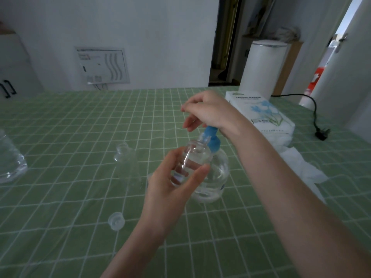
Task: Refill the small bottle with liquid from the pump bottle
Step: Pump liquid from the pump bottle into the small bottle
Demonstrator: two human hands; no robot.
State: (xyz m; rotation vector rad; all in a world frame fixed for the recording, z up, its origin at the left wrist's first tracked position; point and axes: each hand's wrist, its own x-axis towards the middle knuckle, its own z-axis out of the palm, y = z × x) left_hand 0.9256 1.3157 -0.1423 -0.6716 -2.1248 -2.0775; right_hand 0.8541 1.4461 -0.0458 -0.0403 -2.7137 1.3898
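My left hand (172,183) grips a small clear bottle (194,157), holding its open mouth just under the blue spout of the pump bottle (216,169). The small bottle holds some clear liquid. The pump bottle is clear with a blue pump head (211,137) and stands on the green checked tablecloth. My right hand (206,111) rests on top of the blue pump head, palm down, with the fingers loosely bent. A small clear cap (116,220) lies on the cloth in front of my left arm.
A second small clear bottle (125,157) stands uncapped to the left. A larger clear bottle (10,159) sits at the left edge. A tissue paper pack (261,113) and loose tissues (301,167) lie on the right, near a black power cable (313,109).
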